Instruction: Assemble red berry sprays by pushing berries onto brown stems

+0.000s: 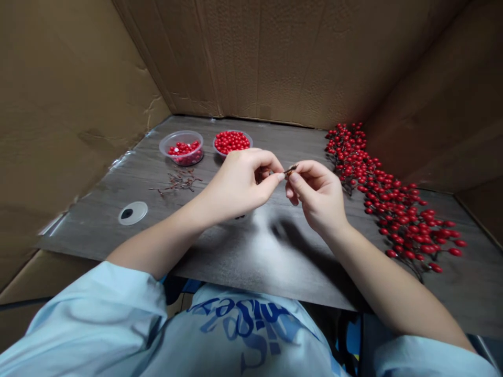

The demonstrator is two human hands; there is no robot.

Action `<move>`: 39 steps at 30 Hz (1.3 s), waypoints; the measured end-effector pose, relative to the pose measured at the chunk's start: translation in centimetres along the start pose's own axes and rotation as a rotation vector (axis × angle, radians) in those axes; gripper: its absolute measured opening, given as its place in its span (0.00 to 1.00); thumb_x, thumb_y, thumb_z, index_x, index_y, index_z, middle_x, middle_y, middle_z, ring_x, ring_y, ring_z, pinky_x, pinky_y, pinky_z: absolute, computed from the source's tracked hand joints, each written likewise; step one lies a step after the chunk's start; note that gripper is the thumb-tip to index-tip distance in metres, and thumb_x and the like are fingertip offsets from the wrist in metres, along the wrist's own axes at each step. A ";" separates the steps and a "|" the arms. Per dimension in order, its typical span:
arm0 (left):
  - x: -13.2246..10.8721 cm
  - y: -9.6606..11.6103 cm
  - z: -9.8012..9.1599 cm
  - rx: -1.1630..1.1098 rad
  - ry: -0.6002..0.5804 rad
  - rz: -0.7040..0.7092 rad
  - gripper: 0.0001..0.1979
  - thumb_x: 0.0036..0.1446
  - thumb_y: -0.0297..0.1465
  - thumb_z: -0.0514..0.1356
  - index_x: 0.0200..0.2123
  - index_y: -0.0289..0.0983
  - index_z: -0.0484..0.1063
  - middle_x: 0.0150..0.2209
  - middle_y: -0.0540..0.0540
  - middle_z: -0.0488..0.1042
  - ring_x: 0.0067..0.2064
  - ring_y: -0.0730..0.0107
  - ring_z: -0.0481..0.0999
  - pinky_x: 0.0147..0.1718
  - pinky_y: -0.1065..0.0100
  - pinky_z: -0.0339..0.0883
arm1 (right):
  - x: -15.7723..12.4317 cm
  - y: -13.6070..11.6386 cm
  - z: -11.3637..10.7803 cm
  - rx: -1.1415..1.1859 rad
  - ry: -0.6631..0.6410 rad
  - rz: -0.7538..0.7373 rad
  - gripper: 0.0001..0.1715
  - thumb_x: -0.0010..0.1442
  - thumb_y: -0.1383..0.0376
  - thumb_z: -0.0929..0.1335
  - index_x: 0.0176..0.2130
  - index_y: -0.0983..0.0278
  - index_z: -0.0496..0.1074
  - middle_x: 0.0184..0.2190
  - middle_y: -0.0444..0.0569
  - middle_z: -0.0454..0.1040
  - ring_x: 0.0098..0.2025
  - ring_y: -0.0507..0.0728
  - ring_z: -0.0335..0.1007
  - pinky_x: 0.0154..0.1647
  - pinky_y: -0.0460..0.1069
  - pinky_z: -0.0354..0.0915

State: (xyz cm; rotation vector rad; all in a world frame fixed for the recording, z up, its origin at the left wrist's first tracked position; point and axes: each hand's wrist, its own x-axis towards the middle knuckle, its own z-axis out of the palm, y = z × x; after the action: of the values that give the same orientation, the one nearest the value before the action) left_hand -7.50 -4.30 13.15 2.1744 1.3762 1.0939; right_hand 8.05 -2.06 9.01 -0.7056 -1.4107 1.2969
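Above the middle of the table, my left hand [251, 178] and my right hand [319, 192] meet fingertip to fingertip. Between them is a thin brown stem [290, 170], pinched by thumb and forefinger on both sides. The curled fingers hide most of it. Behind my left hand stands a clear tub [232, 142] full of red berries. A second clear tub [162, 145], partly filled with red berries, is to its left. Several loose brown stems [178, 182] lie in front of that tub.
Many red berry sprigs [387, 191] lie in a long row down the right side of the table [251, 262]. At the left is a round white disc [137, 213] with a dark spot. Cardboard walls [251, 63] enclose the back and both sides.
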 end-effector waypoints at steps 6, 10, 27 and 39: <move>-3.8 -2.9 -2.0 0.118 -0.110 -0.097 0.07 0.53 0.27 0.56 0.32 0.35 0.74 0.30 0.51 0.72 0.30 0.79 0.68 0.30 0.75 0.59 | -0.3 1.7 1.5 -0.227 -0.212 0.055 0.03 0.54 0.68 0.67 0.29 0.67 0.68 0.20 0.42 0.67 0.20 0.46 0.61 0.20 0.42 0.58; -7.2 -4.8 -3.3 0.162 -0.076 -0.269 0.08 0.56 0.29 0.54 0.35 0.36 0.72 0.33 0.50 0.72 0.33 0.78 0.69 0.33 0.75 0.60 | 0.1 2.6 2.8 -0.301 -0.295 0.101 0.04 0.53 0.67 0.67 0.31 0.68 0.70 0.25 0.46 0.71 0.22 0.47 0.64 0.23 0.44 0.61; -12.4 -11.5 -4.1 0.347 0.054 -0.589 0.12 0.59 0.37 0.52 0.31 0.34 0.68 0.33 0.47 0.68 0.37 0.70 0.68 0.38 0.68 0.59 | 1.3 3.8 5.8 -0.506 -0.478 -0.178 0.06 0.55 0.71 0.65 0.32 0.67 0.73 0.31 0.49 0.75 0.30 0.50 0.69 0.28 0.44 0.64; -10.3 -11.0 -3.3 0.592 0.282 -0.708 0.17 0.61 0.38 0.50 0.36 0.35 0.75 0.40 0.43 0.74 0.43 0.63 0.72 0.44 0.64 0.65 | 1.6 4.4 7.8 -0.560 -0.549 -0.253 0.06 0.53 0.73 0.65 0.31 0.67 0.73 0.30 0.47 0.74 0.28 0.48 0.66 0.25 0.42 0.61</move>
State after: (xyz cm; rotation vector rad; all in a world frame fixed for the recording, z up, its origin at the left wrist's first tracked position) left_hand -19.09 -8.48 3.89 1.6037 2.5872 0.7815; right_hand -0.70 -2.08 6.36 -0.5167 -2.2810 0.9262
